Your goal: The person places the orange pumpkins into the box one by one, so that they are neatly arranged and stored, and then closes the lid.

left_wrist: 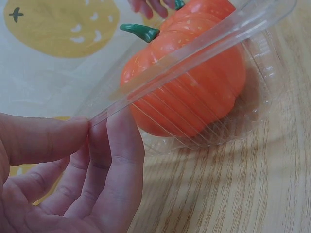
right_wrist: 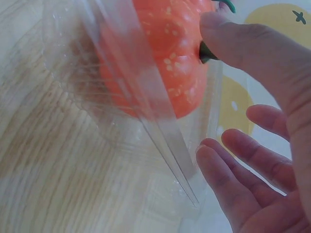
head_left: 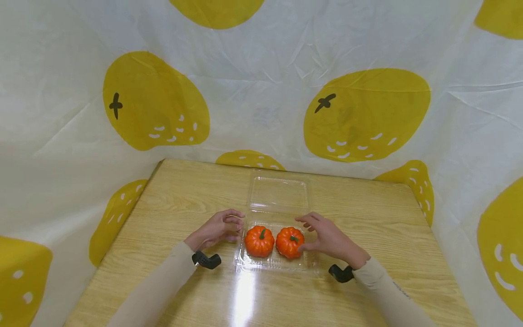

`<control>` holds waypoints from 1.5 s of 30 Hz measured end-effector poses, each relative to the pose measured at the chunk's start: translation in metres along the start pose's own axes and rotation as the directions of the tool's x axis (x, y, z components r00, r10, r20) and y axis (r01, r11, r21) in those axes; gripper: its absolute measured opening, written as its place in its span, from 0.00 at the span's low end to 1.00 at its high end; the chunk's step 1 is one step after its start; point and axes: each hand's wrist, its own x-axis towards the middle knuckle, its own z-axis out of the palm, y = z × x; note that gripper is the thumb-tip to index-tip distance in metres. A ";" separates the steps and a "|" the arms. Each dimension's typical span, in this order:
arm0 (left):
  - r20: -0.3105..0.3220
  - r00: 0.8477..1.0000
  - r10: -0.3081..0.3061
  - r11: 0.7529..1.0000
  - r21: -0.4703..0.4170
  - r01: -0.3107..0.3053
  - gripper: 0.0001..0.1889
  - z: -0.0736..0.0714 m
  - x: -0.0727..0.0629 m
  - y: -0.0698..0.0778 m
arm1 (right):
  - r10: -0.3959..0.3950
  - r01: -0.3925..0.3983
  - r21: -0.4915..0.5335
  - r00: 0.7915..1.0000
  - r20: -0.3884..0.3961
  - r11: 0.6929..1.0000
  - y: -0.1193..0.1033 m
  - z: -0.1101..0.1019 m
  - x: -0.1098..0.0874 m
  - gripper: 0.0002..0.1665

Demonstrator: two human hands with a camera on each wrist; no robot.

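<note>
An open clear plastic clamshell container (head_left: 278, 270) lies on the table, its lid (head_left: 279, 193) folded back toward the wall. Two small orange pumpkins with green stems sit side by side in its base, a left pumpkin (head_left: 259, 243) and a right pumpkin (head_left: 288, 247). At the left side, my left hand (head_left: 216, 230) pinches the container's rim (left_wrist: 170, 73) between thumb and fingers. My right hand (head_left: 328, 237) is at the right side, its fingers spread around the container's edge. Its thumb (right_wrist: 243, 41) reaches over the rim beside the right pumpkin's stem (right_wrist: 206, 53).
The wood-grain table (head_left: 196, 190) extends around the container on all sides. A white cloth printed with large yellow fruit (head_left: 367, 113) hangs behind the table and along both sides. Each wrist carries a black camera mount (head_left: 207, 260).
</note>
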 end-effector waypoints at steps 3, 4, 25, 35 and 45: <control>-0.004 1.000 0.000 1.000 0.000 0.000 0.24 0.000 0.000 0.000 | 0.021 -0.021 0.012 1.000 -0.006 1.000 0.001 -0.003 0.000 0.45; -0.006 1.000 0.000 1.000 -0.001 0.000 0.24 0.000 0.000 -0.001 | 0.024 -0.024 0.014 1.000 -0.011 1.000 0.001 -0.004 0.000 0.45; -0.007 1.000 0.000 1.000 -0.006 0.000 0.23 0.001 0.001 0.000 | 0.122 -0.094 0.134 0.967 -0.222 0.987 0.025 -0.023 0.007 0.32; -0.005 1.000 0.000 1.000 -0.001 0.000 0.24 -0.002 0.004 -0.005 | 0.299 -0.230 0.263 0.916 -0.266 0.937 0.047 -0.023 0.013 0.26; -0.001 1.000 0.007 1.000 0.002 -0.007 0.23 -0.002 0.005 -0.006 | 0.395 -0.226 0.560 0.897 -0.200 0.797 0.071 -0.019 0.021 0.32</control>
